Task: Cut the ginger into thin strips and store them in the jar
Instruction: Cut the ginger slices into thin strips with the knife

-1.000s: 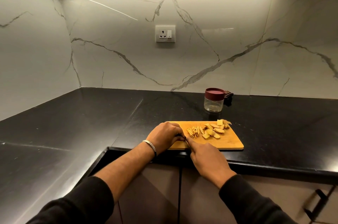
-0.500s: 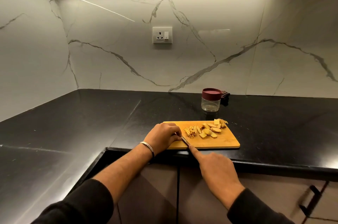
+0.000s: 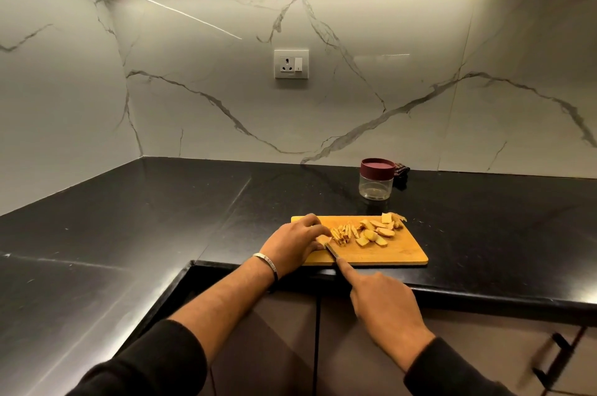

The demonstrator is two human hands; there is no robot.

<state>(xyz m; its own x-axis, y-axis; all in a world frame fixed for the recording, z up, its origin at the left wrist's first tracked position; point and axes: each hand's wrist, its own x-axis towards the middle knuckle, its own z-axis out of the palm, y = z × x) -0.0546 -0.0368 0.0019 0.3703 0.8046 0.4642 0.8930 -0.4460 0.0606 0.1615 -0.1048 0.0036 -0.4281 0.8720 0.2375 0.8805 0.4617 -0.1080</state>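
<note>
A wooden cutting board (image 3: 403,253) lies at the front edge of the black counter. On it are thin ginger strips (image 3: 342,232) and, to their right, thicker ginger slices (image 3: 376,234). My left hand (image 3: 295,242) holds a ginger piece (image 3: 323,240) down on the board's left part. My right hand (image 3: 384,305) grips a knife (image 3: 332,251), index finger stretched along its spine, the blade against that piece. Behind the board stands a clear jar (image 3: 376,185) with a maroon lid on.
A small dark object (image 3: 401,171) lies behind the jar by the marble wall. A wall socket (image 3: 291,63) sits above. The black counter (image 3: 161,218) wraps round to the left. Cabinet doors with a dark handle (image 3: 555,360) are below.
My right hand has drawn back toward me with the knife. My left hand stayed on the ginger piece. The view shifted slightly.
</note>
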